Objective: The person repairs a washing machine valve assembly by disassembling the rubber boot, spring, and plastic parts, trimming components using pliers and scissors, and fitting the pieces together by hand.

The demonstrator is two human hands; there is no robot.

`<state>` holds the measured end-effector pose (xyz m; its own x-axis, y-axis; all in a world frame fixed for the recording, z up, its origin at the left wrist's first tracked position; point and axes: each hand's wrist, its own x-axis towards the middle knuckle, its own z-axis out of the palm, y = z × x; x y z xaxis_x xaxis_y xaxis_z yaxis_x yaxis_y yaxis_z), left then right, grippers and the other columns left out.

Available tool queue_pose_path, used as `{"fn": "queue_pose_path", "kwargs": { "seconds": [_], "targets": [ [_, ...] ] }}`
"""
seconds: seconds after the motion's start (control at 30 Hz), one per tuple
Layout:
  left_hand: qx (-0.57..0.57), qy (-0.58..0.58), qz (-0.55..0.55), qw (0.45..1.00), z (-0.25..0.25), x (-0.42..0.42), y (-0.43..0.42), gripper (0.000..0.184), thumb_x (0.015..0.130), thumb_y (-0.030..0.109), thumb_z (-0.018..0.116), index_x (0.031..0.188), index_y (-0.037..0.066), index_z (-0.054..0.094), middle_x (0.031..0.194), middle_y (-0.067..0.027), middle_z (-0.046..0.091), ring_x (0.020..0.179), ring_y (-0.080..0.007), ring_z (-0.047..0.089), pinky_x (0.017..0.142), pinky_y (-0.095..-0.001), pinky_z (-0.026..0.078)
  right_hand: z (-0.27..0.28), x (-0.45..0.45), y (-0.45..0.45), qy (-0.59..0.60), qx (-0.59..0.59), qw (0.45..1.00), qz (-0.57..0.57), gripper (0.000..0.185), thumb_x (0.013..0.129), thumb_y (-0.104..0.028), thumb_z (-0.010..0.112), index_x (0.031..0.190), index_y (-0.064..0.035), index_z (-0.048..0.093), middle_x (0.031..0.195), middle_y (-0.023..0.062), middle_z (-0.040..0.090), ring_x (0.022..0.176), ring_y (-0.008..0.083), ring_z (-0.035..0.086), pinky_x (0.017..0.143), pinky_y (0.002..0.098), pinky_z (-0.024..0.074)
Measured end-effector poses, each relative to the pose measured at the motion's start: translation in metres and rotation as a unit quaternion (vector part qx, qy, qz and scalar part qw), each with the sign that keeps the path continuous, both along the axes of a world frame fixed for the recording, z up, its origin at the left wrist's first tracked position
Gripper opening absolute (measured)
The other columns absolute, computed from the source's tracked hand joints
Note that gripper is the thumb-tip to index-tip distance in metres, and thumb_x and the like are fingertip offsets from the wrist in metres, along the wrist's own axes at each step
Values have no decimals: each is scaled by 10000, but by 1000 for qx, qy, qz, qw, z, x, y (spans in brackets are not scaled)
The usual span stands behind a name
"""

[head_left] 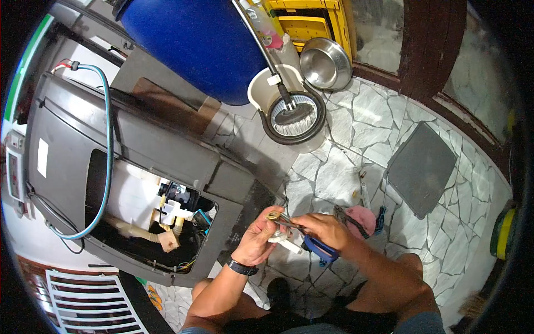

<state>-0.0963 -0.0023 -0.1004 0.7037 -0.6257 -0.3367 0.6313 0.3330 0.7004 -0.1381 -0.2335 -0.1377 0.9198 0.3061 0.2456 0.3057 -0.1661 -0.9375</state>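
My left hand (pixel 255 242), with a black watch on its wrist, is closed around a white plastic fitting (pixel 290 245) with a yellowish round end near the fingertips. My right hand (pixel 325 230) grips pliers with blue handles (pixel 321 249). The jaws of the pliers reach to the fitting's round end; whether they bite on it is too small to tell. Left of my hands lies a grey appliance housing (pixel 161 125) with an open bay. Inside the bay are a white valve-like part (pixel 172 214), a tan corrugated hose (pixel 133 229) and wires.
A pale blue hose (pixel 107 156) loops over the housing. Ahead stand a blue barrel (pixel 194 44), a mop bucket (pixel 258 92) and a steel bowl (pixel 325 64). On the tiled floor lie a grey panel (pixel 424 170), a pink cloth (pixel 360 219), a screwdriver (pixel 381 219) and a wrench (pixel 364 192).
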Motion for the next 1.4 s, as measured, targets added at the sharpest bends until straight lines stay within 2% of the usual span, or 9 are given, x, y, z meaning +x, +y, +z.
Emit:
{"fn": "queue_pose_path", "kwargs": {
  "seconds": [0.23,0.33,0.5,0.6,0.67,0.9,0.97,1.07,1.4],
  "targets": [
    [216,-116,28,969,7,9,3,452,979,189,719,1406,123,588,1126,-34,596,1152,-186,549,1083,-345,393,16,-3,5,119,39,987,-102,564,979,-308,664,1420,-57,417,926,223,677,888,371,720,784,448,535],
    [522,-555,65,644,12,6,-11,371,826,39,793,1181,140,750,1074,-67,540,1129,-247,511,1014,-364,405,-14,-4,24,251,116,952,-130,587,994,-375,661,1425,-60,417,908,154,672,811,326,711,751,425,535],
    [498,-497,-5,710,3,-5,-22,399,829,30,751,1213,136,739,903,-117,486,825,-268,531,686,-347,457,-3,-9,41,368,282,881,-96,614,963,-365,738,1413,-61,450,936,16,641,774,141,612,743,302,527],
    [536,-450,-49,713,10,-15,-34,410,840,69,753,1243,140,732,969,-134,507,878,-293,525,770,-391,469,-26,-5,50,161,195,949,-189,508,969,-226,736,1360,-11,493,880,8,601,736,84,561,652,275,488],
    [549,-626,-43,552,20,-11,-38,355,854,112,753,1208,118,729,1120,-169,525,1023,-333,542,899,-423,461,-15,-3,34,157,112,966,-174,462,959,-213,744,1311,-4,531,885,11,610,758,86,572,670,280,499],
    [413,-499,-103,755,3,-3,-16,307,1006,153,614,1251,6,500,1347,-210,496,1216,-351,545,1025,-408,452,-20,1,16,184,213,956,-84,326,942,-162,732,1200,8,627,879,80,623,802,134,619,697,319,514],
    [407,-517,-96,747,2,-1,-11,321,1036,137,564,1312,10,460,1315,-165,547,1188,-277,569,1015,-372,454,-4,10,-1,7,-87,979,-185,301,952,-152,681,1208,-7,619,900,184,642,781,303,666,718,409,526],
    [323,-362,-36,874,-10,-5,-11,325,1058,126,526,1355,34,434,1153,-73,643,1061,-175,601,987,-329,464,6,5,-4,-47,-65,985,-150,207,941,-112,661,1125,-21,635,1027,209,617,898,390,669,754,457,533],
    [226,-221,12,949,-11,-12,-10,480,1014,234,689,1386,69,435,1139,-38,591,1023,-115,558,912,-276,472,25,-16,25,-27,-66,992,-108,217,898,-29,661,1078,-31,539,1017,175,603,895,379,668,767,450,527]
  ]
}}
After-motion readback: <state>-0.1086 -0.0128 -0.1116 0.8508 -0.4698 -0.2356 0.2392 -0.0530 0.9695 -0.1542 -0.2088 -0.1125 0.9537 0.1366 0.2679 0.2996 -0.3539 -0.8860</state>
